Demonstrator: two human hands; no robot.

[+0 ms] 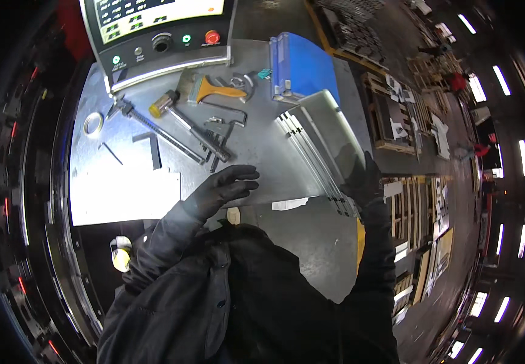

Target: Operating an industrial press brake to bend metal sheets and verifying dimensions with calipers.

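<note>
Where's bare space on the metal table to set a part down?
Bare patch on the metal table between the left hand, the tools and the stack of bent panels under the right hand. Crowded: hammer, scraper, blue bin.

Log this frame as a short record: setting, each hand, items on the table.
setting: sheet-metal worktable below a control panel in a workshop
left hand: black-gloved, fingers spread, flat over the table's near edge, holding nothing
right hand: black-gloved, on the stack of bent metal panels
tools: mallet, orange-handled brush, long steel rod, roll of tape
other: blue box behind the panels
</note>
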